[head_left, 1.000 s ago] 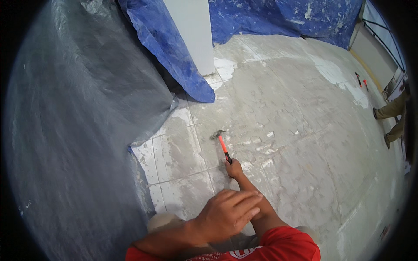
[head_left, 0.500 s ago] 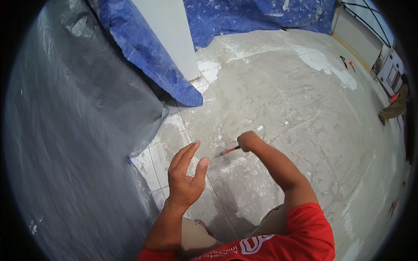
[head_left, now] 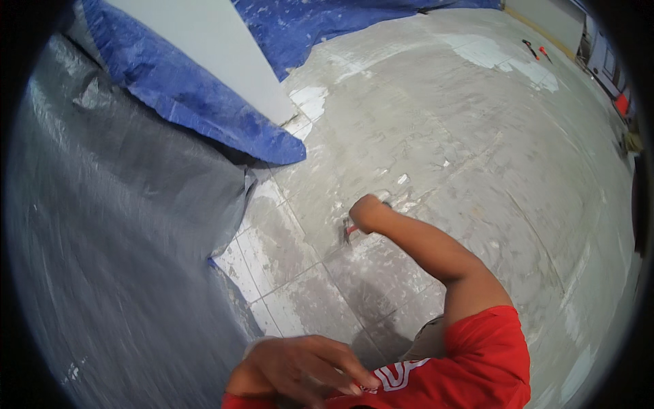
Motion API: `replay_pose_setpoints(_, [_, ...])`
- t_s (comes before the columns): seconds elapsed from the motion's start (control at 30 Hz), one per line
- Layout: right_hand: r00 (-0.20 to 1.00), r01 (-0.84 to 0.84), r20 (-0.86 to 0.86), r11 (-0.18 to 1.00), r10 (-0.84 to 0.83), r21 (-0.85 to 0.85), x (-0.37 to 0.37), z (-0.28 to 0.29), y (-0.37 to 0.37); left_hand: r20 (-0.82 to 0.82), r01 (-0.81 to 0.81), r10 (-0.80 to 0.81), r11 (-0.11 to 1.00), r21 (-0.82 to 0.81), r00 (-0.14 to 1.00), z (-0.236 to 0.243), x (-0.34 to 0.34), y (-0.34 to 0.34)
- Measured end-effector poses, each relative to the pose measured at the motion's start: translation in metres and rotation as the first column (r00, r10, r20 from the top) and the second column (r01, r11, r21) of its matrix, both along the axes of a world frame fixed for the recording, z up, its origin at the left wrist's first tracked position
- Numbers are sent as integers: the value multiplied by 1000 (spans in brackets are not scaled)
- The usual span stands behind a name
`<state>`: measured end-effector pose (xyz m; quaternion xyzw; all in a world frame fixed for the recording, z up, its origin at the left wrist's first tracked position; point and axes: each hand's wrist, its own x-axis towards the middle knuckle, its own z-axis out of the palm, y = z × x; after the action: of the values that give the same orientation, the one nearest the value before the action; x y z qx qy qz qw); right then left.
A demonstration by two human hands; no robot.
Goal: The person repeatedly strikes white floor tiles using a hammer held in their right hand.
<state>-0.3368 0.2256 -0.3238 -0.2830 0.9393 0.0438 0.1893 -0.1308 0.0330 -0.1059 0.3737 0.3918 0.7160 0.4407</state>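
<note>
My right hand point(head_left: 370, 213) is wrapped round a hammer point(head_left: 347, 232) with a red shaft, low over the tiled floor point(head_left: 300, 300). Its metal head hangs just left of my fist, by the edge of a grey coating point(head_left: 422, 123) over the tiles. A dark butt end shows behind the fist. I cannot tell whether the head touches the floor. Close to the front of my red shirt, my left hand point(head_left: 310, 365) is held with loosely spread fingers, slightly blurred, and nothing shows in it.
Grey plastic sheeting point(head_left: 136, 238) covers the left side. A blue tarp point(head_left: 197, 102) hangs by a white panel point(head_left: 211, 48), with another blue tarp point(head_left: 327, 20) behind. Two small tools point(head_left: 537, 51) lie at the far right. A pale loose chip point(head_left: 402, 178) lies beyond my right hand.
My left hand has drawn back from over the floor to my chest. My right hand has shifted slightly left with the hammer, whose head has turned. The view has tilted downward.
</note>
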Motion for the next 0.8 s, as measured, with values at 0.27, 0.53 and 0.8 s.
replay_pose_setpoints(0.27, [987,156,-30,988,-155,17,11,5,73,458,-683,560,712,160,691,27,56,64])
replay_pose_setpoints(0.53, [985,170,11,983,-170,-73,26,-3,44,364,-513,372,724,461,854,11,20,47])
replay_pose_setpoints(0.8, [994,96,-49,994,-98,-48,9,5,14,523,-653,414,612,445,745,3,23,44])
